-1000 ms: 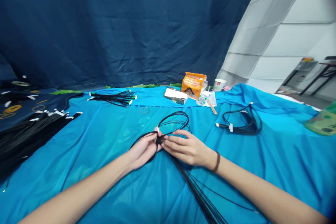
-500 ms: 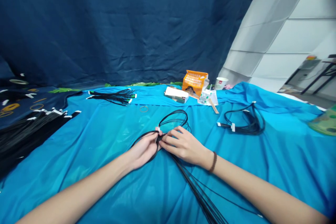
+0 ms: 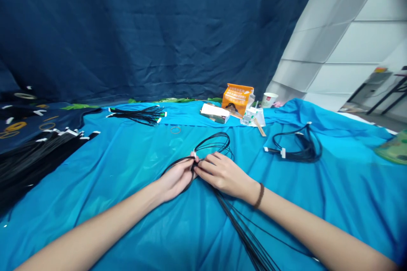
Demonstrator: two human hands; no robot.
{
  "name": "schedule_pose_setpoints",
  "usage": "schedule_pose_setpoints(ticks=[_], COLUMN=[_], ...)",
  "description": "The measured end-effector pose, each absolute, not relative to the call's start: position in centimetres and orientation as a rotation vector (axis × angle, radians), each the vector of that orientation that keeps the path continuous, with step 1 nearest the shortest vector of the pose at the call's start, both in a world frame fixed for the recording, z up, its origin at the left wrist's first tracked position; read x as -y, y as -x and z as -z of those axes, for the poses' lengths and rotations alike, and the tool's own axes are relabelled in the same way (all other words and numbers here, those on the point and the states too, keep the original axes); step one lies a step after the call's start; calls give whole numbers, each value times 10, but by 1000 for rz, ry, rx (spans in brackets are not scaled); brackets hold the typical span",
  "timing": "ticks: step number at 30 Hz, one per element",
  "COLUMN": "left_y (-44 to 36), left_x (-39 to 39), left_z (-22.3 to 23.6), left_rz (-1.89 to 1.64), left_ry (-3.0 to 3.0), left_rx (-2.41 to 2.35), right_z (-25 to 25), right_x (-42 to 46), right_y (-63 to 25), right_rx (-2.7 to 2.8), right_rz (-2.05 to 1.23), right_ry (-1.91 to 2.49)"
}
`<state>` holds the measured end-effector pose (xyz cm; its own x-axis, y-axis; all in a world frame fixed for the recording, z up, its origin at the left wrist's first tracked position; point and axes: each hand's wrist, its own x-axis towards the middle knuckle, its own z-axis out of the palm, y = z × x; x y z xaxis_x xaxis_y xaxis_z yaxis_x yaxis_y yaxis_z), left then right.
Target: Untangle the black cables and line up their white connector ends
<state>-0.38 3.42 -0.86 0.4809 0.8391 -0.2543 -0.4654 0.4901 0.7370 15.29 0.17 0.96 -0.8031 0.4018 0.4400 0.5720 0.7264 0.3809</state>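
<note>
Close together over the blue cloth, both hands grip one bundle of thin black cables (image 3: 216, 136). My left hand (image 3: 178, 178) is closed around the bundle near a small white connector (image 3: 194, 154). With bent fingers pinched at the same spot, my right hand (image 3: 224, 175) holds the cables from the other side; the exact grip point is partly hidden. Cable loops rise beyond the fingers, and another bends out past my left hand. Loose cable strands (image 3: 243, 233) run from under my right hand toward the front edge of the view.
A coiled cable bundle (image 3: 302, 154) lies to the right. Another bundle (image 3: 136, 114) rests at the back left, near a rubber band (image 3: 175, 130). Many cables (image 3: 38, 152) are piled at far left. Behind stand a white-topped box (image 3: 214, 112), an orange bag (image 3: 237, 99) and a paper cup (image 3: 269, 100).
The whole view has shifted slightly. Both hands stay on the cable bundle at the same place, with only slight finger movement of the right hand.
</note>
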Motion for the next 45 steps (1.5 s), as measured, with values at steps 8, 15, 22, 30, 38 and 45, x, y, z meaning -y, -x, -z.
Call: schedule_pose_setpoints(ticks=[8, 15, 22, 30, 38, 45], left_y=[2, 2, 2, 0, 1, 1], left_x=[-34, -33, -31, -23, -21, -18], left_z=[9, 7, 6, 6, 7, 3], left_rz=[-876, -891, -929, -1066, -1064, -1031], left_ry=[-652, -643, -656, -1004, -1256, -1376], left_rx=[-656, -604, -618, -657, -718, -741], right_z=[-4, -14, -52, -40, -19, -21], right_x=[-11, 3, 4, 14, 18, 19], right_y=[-157, -159, -187, -173, -152, -151], right_rx=[2551, 1940, 1152, 1720, 1938, 1941], right_rz=[710, -551, -907, 46, 225, 263], right_ry=[574, 699, 699, 876, 944, 965])
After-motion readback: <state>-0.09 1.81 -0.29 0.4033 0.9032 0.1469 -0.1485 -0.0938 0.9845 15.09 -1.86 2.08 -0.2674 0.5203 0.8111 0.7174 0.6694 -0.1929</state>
